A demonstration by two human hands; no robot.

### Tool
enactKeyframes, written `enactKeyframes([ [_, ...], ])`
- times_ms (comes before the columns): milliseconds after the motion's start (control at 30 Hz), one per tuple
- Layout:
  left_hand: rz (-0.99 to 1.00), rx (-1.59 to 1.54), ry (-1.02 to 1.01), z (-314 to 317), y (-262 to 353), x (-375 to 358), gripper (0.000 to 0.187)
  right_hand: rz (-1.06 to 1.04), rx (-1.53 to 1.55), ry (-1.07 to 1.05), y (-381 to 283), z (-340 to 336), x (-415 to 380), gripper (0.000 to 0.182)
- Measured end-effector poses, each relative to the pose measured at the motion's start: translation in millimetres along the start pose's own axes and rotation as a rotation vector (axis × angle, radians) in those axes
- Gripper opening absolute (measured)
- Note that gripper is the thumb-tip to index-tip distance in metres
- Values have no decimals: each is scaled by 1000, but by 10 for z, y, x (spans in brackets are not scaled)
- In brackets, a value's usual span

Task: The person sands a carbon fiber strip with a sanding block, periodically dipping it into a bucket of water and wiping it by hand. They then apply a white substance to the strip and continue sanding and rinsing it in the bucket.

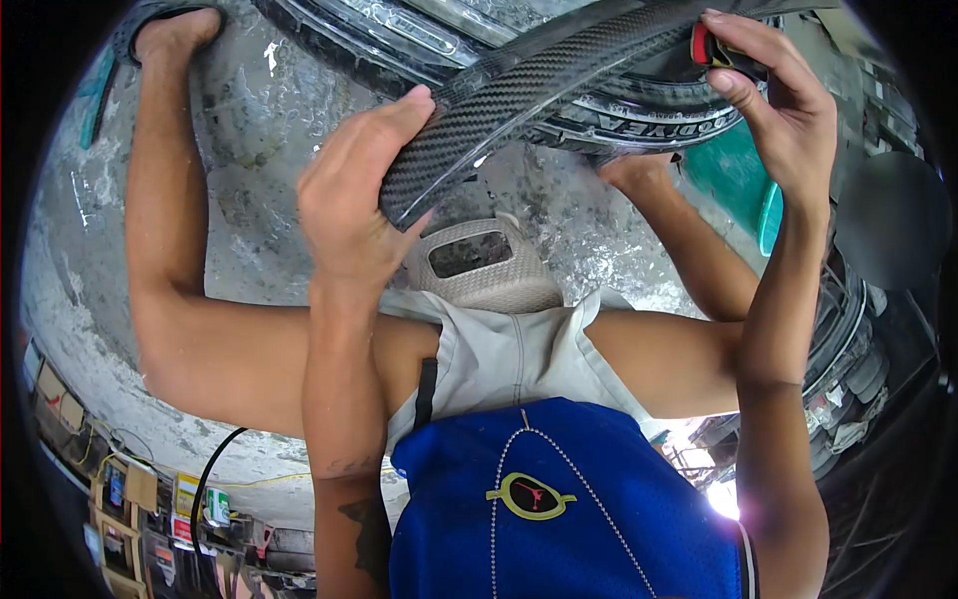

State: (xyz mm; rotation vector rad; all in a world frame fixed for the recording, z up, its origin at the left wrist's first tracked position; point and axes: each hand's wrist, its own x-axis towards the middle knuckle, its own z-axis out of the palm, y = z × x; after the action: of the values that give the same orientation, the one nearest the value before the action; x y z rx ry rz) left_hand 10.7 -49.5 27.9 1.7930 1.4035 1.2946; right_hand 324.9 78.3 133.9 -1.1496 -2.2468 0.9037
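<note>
A long curved black strip with a carbon-fibre weave pattern spans between my hands, above a black tyre with white lettering. At its lower left end my left hand is closed round the strip, thumb and fingers on opposite sides. My right hand pinches a small red and black object between thumb and fingers, at the strip's upper right part. What the object is I cannot make out.
I sit on a woven-pattern plastic stool over a wet grey floor. A green basin stands right of the tyre. More tyres lie at the right. Shelves with boxes and cans are at the lower left.
</note>
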Motion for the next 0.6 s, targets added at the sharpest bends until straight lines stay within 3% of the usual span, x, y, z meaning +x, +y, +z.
enactKeyframes([
  [67,-72,-38,-14,-23,33,26,41,39,-6,17,13,21,62,38],
  [133,-159,-46,-26,-76,75,29,40,-131,-155,-43,66,38,216,35],
  [167,-235,-54,-41,-76,76,43,38,-70,-5,-75,34,77,294,33],
  [200,-313,-61,-60,-71,73,49,35,-281,-12,-112,158,93,402,33],
  [367,-311,-194,-18,-30,-33,13,27,-358,310,-281,-128,728,508,15],
  [400,-312,-181,-23,-60,-28,2,27,-504,391,-196,-185,1044,515,23],
  [467,-251,-254,1,-71,-21,2,31,-482,260,-190,-758,1205,568,30],
  [533,-234,-232,20,-22,-53,47,30,-452,101,-368,-960,1275,618,38],
  [567,-226,-213,44,13,-65,51,28,-838,164,-75,-410,1626,659,37],
  [600,-226,-193,72,24,-62,33,26,-711,233,-119,-374,1482,575,33],
])
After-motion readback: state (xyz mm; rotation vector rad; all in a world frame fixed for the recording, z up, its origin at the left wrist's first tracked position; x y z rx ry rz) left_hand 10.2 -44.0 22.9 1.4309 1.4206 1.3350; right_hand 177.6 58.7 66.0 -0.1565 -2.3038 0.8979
